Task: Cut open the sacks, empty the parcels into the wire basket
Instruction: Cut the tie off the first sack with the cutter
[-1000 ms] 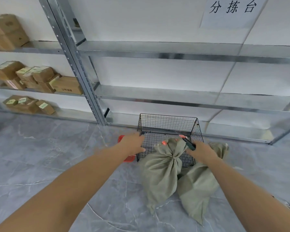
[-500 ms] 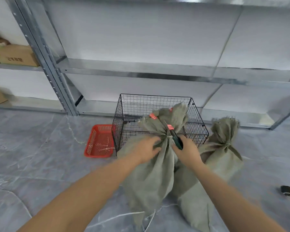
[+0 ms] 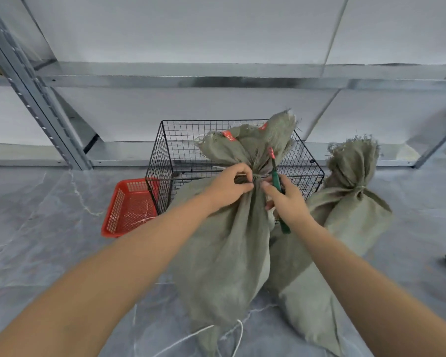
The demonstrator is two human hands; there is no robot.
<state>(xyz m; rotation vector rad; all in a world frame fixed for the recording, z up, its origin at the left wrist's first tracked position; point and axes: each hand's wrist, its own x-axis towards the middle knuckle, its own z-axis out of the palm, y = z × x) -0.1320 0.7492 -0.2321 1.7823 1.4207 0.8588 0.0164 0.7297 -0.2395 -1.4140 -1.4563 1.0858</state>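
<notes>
Sack (image 3: 224,248), neck tied: stands just in front of wire basket (image 3: 170,150); our left hand (image 3: 229,188) pinches the tie, our right hand (image 3: 286,199) grips a green-handled cutter (image 3: 277,180) at it. Second sack (image 3: 345,215): right of basket. Red tray (image 3: 129,210): just left of basket

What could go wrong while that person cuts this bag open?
1. The green-handled cutter in the right hand sits right beside the left hand, which pinches the front sack at its tie; a slip might nick those fingers.
2. The sack stands on the floor in front of the wire basket, not over it; once cut, parcels might spill onto the floor.
</notes>
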